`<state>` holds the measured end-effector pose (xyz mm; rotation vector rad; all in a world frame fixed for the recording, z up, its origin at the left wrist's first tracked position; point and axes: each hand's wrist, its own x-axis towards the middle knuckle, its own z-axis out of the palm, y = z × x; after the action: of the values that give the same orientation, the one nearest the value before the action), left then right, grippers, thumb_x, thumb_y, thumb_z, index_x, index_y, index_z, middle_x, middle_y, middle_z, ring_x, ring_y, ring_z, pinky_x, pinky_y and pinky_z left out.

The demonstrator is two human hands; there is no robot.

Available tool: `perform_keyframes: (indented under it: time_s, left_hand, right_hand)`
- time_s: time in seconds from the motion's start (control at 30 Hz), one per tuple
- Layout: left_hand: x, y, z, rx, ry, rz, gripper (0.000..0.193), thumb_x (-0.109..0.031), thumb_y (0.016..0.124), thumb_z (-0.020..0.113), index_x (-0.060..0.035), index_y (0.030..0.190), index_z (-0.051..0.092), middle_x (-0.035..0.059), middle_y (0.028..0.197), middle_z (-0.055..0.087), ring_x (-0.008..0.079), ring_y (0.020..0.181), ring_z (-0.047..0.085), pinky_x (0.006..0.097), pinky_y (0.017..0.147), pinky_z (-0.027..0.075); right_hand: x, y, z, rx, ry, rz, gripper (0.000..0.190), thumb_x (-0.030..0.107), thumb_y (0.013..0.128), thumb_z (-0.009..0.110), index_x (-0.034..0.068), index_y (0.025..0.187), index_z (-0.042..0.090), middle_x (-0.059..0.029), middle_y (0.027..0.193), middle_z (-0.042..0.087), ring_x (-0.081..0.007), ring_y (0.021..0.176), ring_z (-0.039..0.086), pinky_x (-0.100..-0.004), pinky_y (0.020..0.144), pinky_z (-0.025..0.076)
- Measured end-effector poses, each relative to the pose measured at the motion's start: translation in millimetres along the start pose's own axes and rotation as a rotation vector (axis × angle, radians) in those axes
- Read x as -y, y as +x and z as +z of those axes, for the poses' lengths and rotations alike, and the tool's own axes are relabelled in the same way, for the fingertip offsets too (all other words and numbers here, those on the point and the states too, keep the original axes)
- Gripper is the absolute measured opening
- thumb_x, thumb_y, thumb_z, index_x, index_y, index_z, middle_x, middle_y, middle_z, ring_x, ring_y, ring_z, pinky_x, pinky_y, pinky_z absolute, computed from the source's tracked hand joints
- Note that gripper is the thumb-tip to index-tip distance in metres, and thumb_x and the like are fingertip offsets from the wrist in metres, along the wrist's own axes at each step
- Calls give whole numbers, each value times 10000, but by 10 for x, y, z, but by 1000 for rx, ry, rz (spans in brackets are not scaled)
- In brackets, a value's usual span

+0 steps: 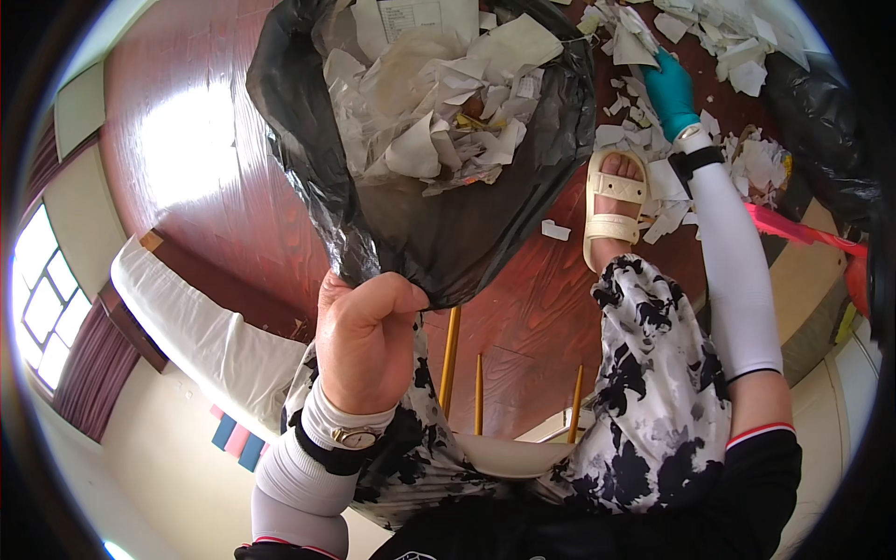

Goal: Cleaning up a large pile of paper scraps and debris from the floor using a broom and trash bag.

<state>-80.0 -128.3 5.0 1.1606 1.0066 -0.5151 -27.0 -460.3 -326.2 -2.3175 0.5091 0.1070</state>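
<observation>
My bare left hand [367, 343] grips the near rim of a black plastic garbage bag [434, 231], thumb over the edge. The bag's mouth gapes toward me, and inside lie torn white paper and clear plastic film [413, 77]. At the upper right my right hand [668, 91], in a teal glove, holds a bunch of paper scraps [633, 42] beside the bag, just above the littered floor. The glove's back faces me, so its fingertips are partly hidden.
More torn paper [745, 63] is strewn over the dark red wooden floor [532, 336]. A second black bag [815, 119] and a pink plastic tool [791, 225] lie at the right. My sandalled foot [616, 196] stands among scraps. White cloth [210, 329] covers a long piece at left.
</observation>
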Motion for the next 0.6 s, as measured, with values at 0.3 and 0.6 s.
perform_keyframes:
  time_s: [0.3,0.6]
  left_hand:
    - [-2,-2,37,19,-16,-1,281,142,638,457,1,852,572,40,771,596,139,671,531,267,673,421]
    - [-37,-30,195,-23,36,-13,233,139,640,461,0,794,568,28,710,576,119,620,505,251,627,397]
  right_hand:
    - [948,-372,-207,50,367,-210,306,89,844,565,61,1149,579,-87,995,646,-150,887,600,-293,795,463]
    - [1352,-736,327,350,-153,-912,547,-78,665,550,137,1167,579,-81,1110,593,-284,924,584,-342,775,494]
